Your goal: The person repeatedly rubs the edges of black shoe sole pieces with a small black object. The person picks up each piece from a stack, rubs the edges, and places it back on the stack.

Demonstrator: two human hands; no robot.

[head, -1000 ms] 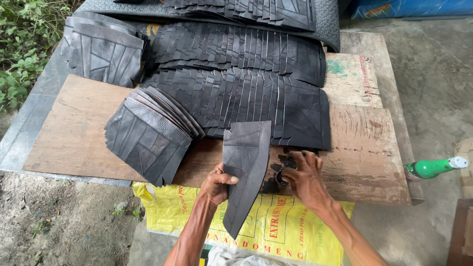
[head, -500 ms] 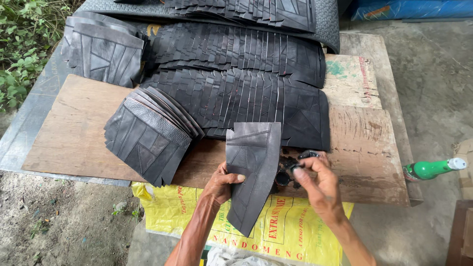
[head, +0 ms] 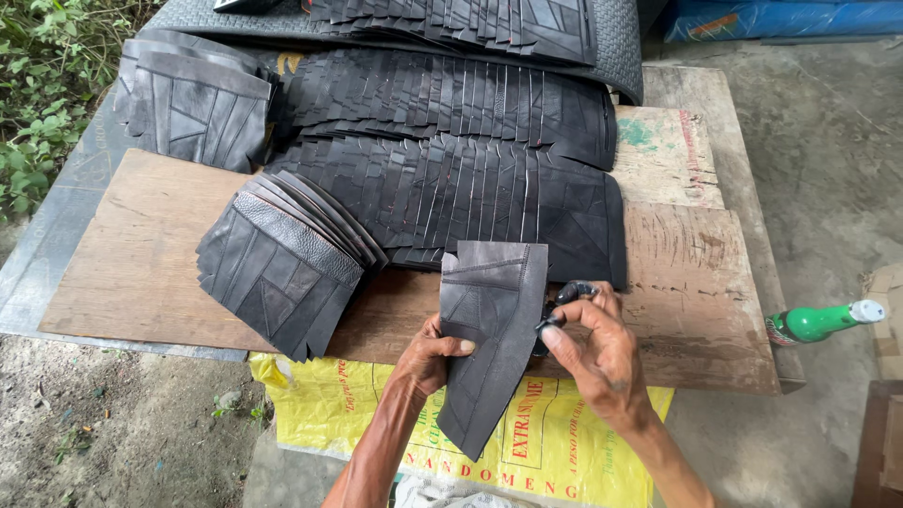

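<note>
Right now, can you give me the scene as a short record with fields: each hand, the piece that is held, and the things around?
left hand: grips the left edge of the black rubber piece
right hand: pinches a small black tool at the piece's right edge
held piece: tapered, wide end up, point down
work surface: wooden board
near stack: fanned rubber pieces, left of the hands
behind: overlapping rows of cut rubber pieces
under board: yellow printed sack
right side: green bottle lying on its side

Both forearms were bare to the frame's lower edge, no sleeves showing; the left hand (head: 435, 356) and right hand (head: 600, 362) wore no gloves, and seemingly no rings
</note>
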